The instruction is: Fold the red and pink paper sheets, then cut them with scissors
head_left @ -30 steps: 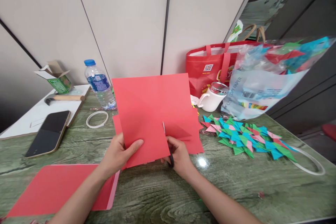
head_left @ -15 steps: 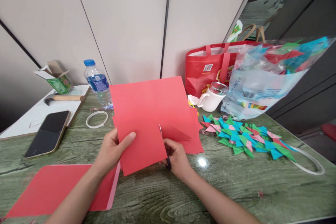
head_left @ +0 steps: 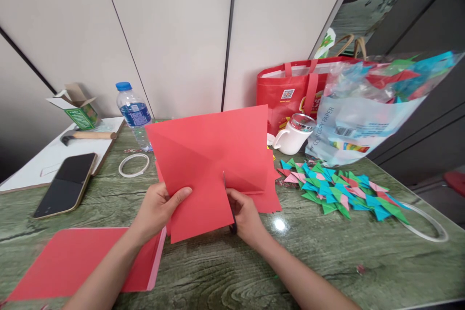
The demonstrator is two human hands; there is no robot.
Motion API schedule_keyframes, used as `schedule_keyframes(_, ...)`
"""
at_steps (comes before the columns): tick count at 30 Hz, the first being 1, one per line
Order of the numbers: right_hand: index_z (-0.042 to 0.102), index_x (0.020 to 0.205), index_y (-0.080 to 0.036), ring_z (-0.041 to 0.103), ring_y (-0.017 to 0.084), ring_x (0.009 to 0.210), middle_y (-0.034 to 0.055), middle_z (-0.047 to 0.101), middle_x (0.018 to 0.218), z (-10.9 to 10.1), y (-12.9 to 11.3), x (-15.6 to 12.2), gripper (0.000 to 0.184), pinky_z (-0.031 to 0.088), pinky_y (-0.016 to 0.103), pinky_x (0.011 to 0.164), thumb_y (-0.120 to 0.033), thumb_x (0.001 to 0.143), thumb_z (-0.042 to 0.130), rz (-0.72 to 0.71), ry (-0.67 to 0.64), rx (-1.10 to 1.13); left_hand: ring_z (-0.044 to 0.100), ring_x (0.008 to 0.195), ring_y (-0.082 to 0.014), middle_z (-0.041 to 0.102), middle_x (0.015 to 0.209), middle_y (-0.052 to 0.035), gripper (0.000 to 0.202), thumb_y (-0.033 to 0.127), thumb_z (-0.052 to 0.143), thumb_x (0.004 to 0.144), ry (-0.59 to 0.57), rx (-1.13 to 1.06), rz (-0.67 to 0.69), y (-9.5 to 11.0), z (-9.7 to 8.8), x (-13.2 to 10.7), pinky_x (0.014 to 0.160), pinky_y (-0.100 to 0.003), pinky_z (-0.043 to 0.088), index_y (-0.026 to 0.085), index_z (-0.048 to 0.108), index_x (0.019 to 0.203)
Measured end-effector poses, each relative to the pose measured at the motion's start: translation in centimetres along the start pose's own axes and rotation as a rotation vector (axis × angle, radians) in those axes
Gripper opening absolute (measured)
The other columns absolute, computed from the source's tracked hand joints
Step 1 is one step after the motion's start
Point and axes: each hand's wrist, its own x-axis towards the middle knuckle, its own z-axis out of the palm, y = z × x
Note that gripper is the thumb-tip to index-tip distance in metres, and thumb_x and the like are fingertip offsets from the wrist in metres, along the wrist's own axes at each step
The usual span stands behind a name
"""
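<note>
I hold a red sheet of paper [head_left: 207,155] upright over the green table [head_left: 232,261]. My left hand [head_left: 160,208] pinches its lower left edge, thumb on the front. My right hand [head_left: 245,215] is closed round black-handled scissors [head_left: 228,203], whose blade pokes up through a cut in the sheet's lower middle. More red paper [head_left: 271,193] lies on the table behind the sheet.
A stack of red sheets [head_left: 80,261] lies at the front left, a phone [head_left: 65,184], a tape ring [head_left: 133,164], a water bottle [head_left: 135,114] and a hammer [head_left: 87,135] further back. At the right are folded paper pieces [head_left: 341,189], a white mug [head_left: 292,135], a red bag [head_left: 290,94] and a plastic bag [head_left: 366,106].
The sheet has tilted and sunk a little, showing a diagonal crease. My left hand shifted slightly along the lower edge; the scissors stay in the cut.
</note>
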Motion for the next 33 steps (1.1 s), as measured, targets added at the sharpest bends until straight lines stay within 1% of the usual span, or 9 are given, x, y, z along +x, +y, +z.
schedule_keyframes(5, 0.061, 0.086, -0.020, 0.065, 0.019, 0.078, 0.0043, 0.070, 0.086, -0.26, -0.10, -0.03, 0.034, 0.052, 0.030, 0.070, -0.027, 0.056, 0.077, -0.014, -0.006, -0.020, 0.063, 0.055, -0.0176, 0.072, 0.070, -0.0040, 0.025, 0.041, 0.063, 0.069, -0.026, -0.039, -0.025, 0.30, 0.06, -0.03, 0.045, -0.024, 0.051, 0.016, 0.066, 0.070)
schedule_keyframes(9, 0.061, 0.084, -0.020, 0.065, 0.019, 0.077, 0.0040, 0.070, 0.086, -0.22, -0.16, -0.06, 0.034, 0.052, 0.030, 0.072, -0.029, 0.056, 0.077, -0.011, 0.001, -0.029, 0.062, 0.052, -0.0170, 0.070, 0.065, -0.0037, 0.025, 0.040, 0.064, 0.067, -0.029, -0.040, -0.019, 0.43, 0.06, -0.04, 0.041, -0.023, 0.049, 0.016, 0.066, 0.066)
schedule_keyframes(13, 0.061, 0.081, -0.020, 0.065, 0.019, 0.076, 0.0029, 0.071, 0.082, -0.10, -0.16, -0.08, 0.032, 0.053, 0.030, 0.070, -0.031, 0.055, 0.077, -0.008, 0.016, -0.021, 0.062, 0.053, -0.0162, 0.070, 0.067, -0.0034, 0.024, 0.040, 0.063, 0.069, -0.040, -0.015, 0.005, 0.48, -0.02, -0.06, 0.041, -0.021, 0.048, 0.016, 0.065, 0.065)
schedule_keyframes(19, 0.062, 0.077, -0.020, 0.065, 0.017, 0.069, 0.0014, 0.071, 0.077, -0.04, -0.20, -0.11, 0.029, 0.053, 0.029, 0.066, -0.029, 0.054, 0.078, -0.013, 0.031, 0.009, 0.062, 0.054, -0.0165, 0.071, 0.068, -0.0030, 0.025, 0.041, 0.062, 0.070, -0.036, 0.014, 0.018, 0.67, -0.03, -0.14, 0.041, -0.021, 0.047, 0.016, 0.065, 0.065)
schedule_keyframes(24, 0.063, 0.076, -0.019, 0.065, 0.017, 0.066, 0.0012, 0.071, 0.075, -0.16, -0.03, -0.11, 0.029, 0.053, 0.028, 0.065, -0.032, 0.054, 0.078, -0.004, 0.038, -0.014, 0.060, 0.052, -0.0166, 0.068, 0.060, -0.0024, 0.025, 0.041, 0.063, 0.069, -0.038, 0.003, -0.014, 0.88, 0.01, -0.20, 0.035, -0.019, 0.043, 0.016, 0.066, 0.069)
schedule_keyframes(28, 0.064, 0.075, -0.019, 0.064, 0.017, 0.066, 0.0010, 0.070, 0.074, -0.25, 0.25, -0.10, 0.027, 0.052, 0.028, 0.062, -0.032, 0.055, 0.077, -0.013, 0.040, -0.011, 0.062, 0.054, -0.0171, 0.068, 0.059, -0.0013, 0.023, 0.040, 0.064, 0.069, -0.033, -0.002, -0.001, 1.06, 0.04, -0.20, 0.038, -0.020, 0.046, 0.017, 0.066, 0.069)
schedule_keyframes(33, 0.065, 0.075, -0.019, 0.064, 0.016, 0.064, 0.0009, 0.070, 0.073, -0.23, 0.27, -0.17, 0.024, 0.051, 0.027, 0.060, -0.029, 0.056, 0.076, -0.013, 0.034, -0.025, 0.062, 0.053, -0.0162, 0.069, 0.064, -0.0016, 0.022, 0.039, 0.064, 0.069, -0.041, -0.031, -0.015, 0.92, 0.04, -0.17, 0.038, -0.021, 0.046, 0.017, 0.065, 0.070)
